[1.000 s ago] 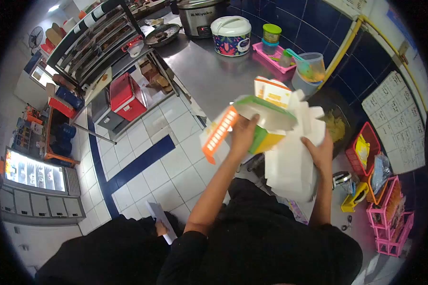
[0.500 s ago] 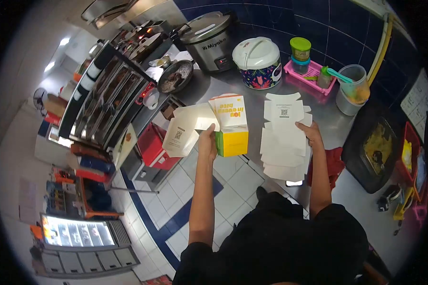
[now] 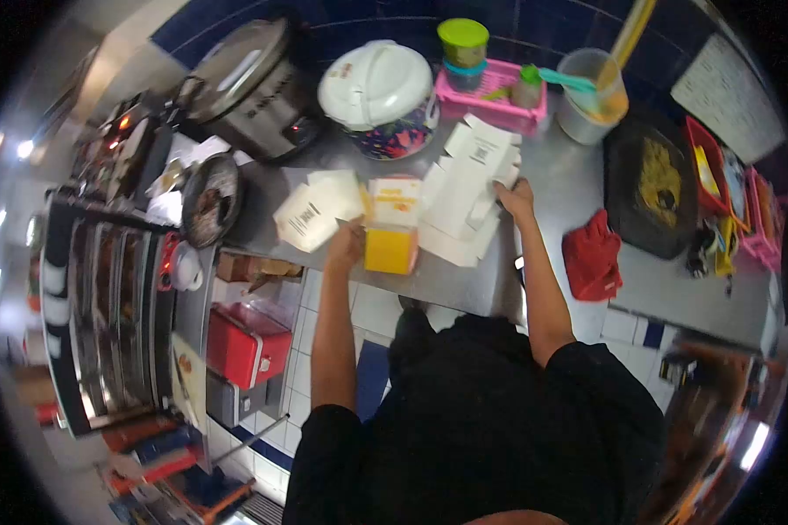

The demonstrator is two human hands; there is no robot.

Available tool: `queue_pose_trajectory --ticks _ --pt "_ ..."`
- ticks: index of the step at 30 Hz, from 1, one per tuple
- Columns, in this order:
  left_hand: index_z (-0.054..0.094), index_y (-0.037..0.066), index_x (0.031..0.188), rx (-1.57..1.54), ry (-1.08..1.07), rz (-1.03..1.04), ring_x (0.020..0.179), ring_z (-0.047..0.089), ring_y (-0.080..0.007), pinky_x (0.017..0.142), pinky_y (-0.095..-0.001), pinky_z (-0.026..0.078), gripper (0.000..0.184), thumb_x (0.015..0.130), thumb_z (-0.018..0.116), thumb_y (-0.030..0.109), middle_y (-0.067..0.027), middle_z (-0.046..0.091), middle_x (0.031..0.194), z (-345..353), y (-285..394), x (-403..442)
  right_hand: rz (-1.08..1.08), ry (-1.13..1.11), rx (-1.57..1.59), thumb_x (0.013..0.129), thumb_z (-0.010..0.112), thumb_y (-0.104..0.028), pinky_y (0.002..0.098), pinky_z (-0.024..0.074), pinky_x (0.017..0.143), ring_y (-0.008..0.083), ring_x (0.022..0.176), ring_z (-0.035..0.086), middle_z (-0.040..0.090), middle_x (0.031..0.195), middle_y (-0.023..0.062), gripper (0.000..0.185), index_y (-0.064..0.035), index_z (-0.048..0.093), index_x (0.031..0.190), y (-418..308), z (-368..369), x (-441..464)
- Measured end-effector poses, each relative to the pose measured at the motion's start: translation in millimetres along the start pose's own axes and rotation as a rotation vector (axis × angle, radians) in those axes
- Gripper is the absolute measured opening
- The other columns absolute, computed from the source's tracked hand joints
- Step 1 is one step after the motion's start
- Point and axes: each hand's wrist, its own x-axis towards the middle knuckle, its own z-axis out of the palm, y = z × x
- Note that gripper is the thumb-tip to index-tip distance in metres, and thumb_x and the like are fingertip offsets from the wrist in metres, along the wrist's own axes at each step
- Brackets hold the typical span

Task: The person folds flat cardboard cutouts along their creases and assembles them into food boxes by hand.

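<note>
My left hand (image 3: 347, 243) is closed on paper food boxes at the front edge of the steel counter. One is a yellow-and-white printed food box (image 3: 392, 250), partly folded up. The other, a white food box (image 3: 318, 210) with a black printed code, spreads out to its left. On the right, my right hand (image 3: 515, 199) pinches the edge of a stack of flat white box blanks (image 3: 464, 192). The stack lies slanted, its near end close beside the yellow box. Motion blur softens the print.
Behind the boxes stand a floral rice cooker (image 3: 378, 96), a large steel cooker (image 3: 252, 96) and a pink basket (image 3: 499, 105). A pan (image 3: 212, 203) is on the left. To the right are a red cloth (image 3: 593, 258), a black tray (image 3: 622, 192) and a clear tub (image 3: 587, 118).
My view has turned, so the counter looks level now. My hands are closer together. The flat stack has tilted and come up against the yellow box; both hands keep their hold.
</note>
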Motion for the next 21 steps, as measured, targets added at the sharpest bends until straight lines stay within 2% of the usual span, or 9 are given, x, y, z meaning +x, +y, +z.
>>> queue_pose_trajectory --ticks 1,3,5,8,9,13,14,17,21 --pt "0.057 0.003 0.124 0.021 0.032 0.027 0.098 0.067 -0.0248 0.087 -0.0375 0.054 0.031 0.097 0.059 0.020 -0.0104 0.068 0.110 30.5 17.8 -13.0 -0.020 0.044 -0.141 0.074 0.081 -0.029 0.0406 0.0521 0.092 0.0338 0.109 0.065 0.067 0.115 0.0232 0.068 0.0033 0.056 0.129 -1.0 -5.9 -10.6" --pt "0.058 0.002 0.123 0.042 0.014 -0.056 0.095 0.068 -0.0277 0.085 -0.0381 0.055 0.034 0.097 0.060 0.024 -0.0097 0.069 0.111 3.7 28.8 12.8 -0.121 0.170 -0.454 0.069 0.083 -0.032 0.0442 0.0491 0.095 0.0386 0.113 0.059 0.062 0.119 0.0238 0.075 0.0030 0.055 0.129 -14.1 -30.0 -67.8" --pt "0.061 0.003 0.114 -0.033 0.018 -0.177 0.083 0.068 -0.0232 0.072 -0.0339 0.055 0.028 0.095 0.062 0.025 -0.0070 0.068 0.100 -7.5 37.6 32.5 -0.131 0.188 -0.711 0.063 0.086 -0.034 0.0470 0.0468 0.097 0.0406 0.116 0.053 0.057 0.122 0.0236 0.082 0.0020 0.053 0.130 -24.7 -59.1 -115.4" --pt "0.062 0.005 0.103 0.401 0.148 0.085 0.072 0.061 -0.0146 0.061 -0.0280 0.049 0.020 0.095 0.061 0.024 -0.0030 0.063 0.086 -15.6 54.7 36.2 0.032 0.064 -0.937 0.057 0.090 -0.033 0.0502 0.0444 0.099 0.0397 0.120 0.049 0.053 0.122 0.0222 0.093 -0.0004 0.048 0.133 -8.5 -83.6 -182.4" --pt "0.062 0.005 0.103 0.410 0.167 0.111 0.073 0.062 -0.0144 0.062 -0.0275 0.049 0.021 0.095 0.062 0.024 -0.0029 0.063 0.085 -18.6 57.4 43.0 0.104 0.023 -1.006 0.055 0.091 -0.032 0.0516 0.0437 0.099 0.0395 0.120 0.049 0.053 0.122 0.0216 0.096 -0.0011 0.047 0.134 2.7 -85.5 -196.8" --pt "0.063 0.006 0.109 0.372 0.246 0.232 0.074 0.061 -0.0131 0.063 -0.0265 0.046 0.023 0.095 0.062 0.024 -0.0045 0.065 0.086 -37.1 50.2 58.5 0.100 0.088 -0.907 0.052 0.091 -0.026 0.0477 0.0496 0.095 0.0411 0.112 0.054 0.054 0.119 0.0228 0.088 0.0013 0.049 0.124 41.5 -94.2 -212.6" --pt "0.063 0.005 0.109 0.368 0.248 0.284 0.074 0.061 -0.0130 0.063 -0.0268 0.046 0.023 0.096 0.062 0.024 -0.0049 0.066 0.088 -27.6 52.2 52.2 0.048 0.121 -0.875 0.051 0.091 -0.025 0.0448 0.0516 0.093 0.0410 0.106 0.058 0.057 0.115 0.0237 0.080 0.0029 0.053 0.117 52.4 -99.0 -209.6" --pt "0.064 0.002 0.110 0.382 0.188 0.429 0.076 0.060 -0.0123 0.065 -0.0267 0.045 0.024 0.097 0.061 0.022 -0.0065 0.068 0.092 -15.7 61.2 35.6 0.145 0.091 -0.849 0.052 0.090 -0.027 0.0444 0.0519 0.093 0.0404 0.106 0.060 0.059 0.110 0.0241 0.074 0.0032 0.057 0.111 42.3 -99.1 -204.0" --pt "0.066 -0.003 0.108 0.668 0.104 0.634 0.082 0.059 -0.0105 0.069 -0.0266 0.044 0.024 0.099 0.058 0.018 -0.0072 0.068 0.095 -38.4 75.6 44.5 0.174 0.253 -0.894 0.051 0.089 -0.039 0.0445 0.0549 0.086 0.0378 0.101 0.064 0.063 0.106 0.0205 0.072 0.0009 0.061 0.104 13.6 -63.8 -194.8"
